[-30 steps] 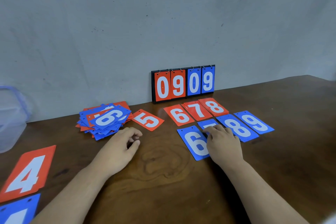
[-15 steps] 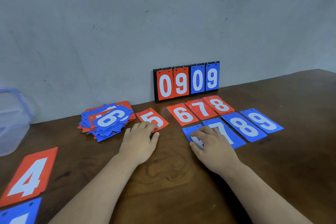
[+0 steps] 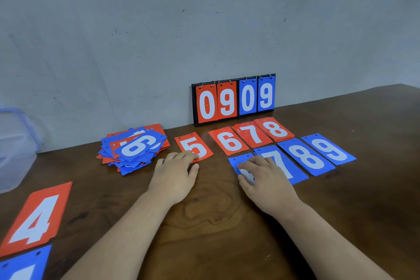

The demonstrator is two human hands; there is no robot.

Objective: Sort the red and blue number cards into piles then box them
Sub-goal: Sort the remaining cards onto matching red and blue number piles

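Red 5 card (image 3: 193, 144) is pressed by flat, relaxed fingers of the left hand (image 3: 173, 175), a blue card (image 3: 236, 161) beside the blue 7 (image 3: 281, 163) is covered by spread, uncurled fingers of the right hand (image 3: 267, 180), and the mixed pile (image 3: 134, 149) lies left on the table (image 3: 216, 213).

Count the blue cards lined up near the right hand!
4: a blue card under the right hand, number covered, then the blue 7, blue 8 and blue 9 running rightward. Others may lie stacked beneath them.
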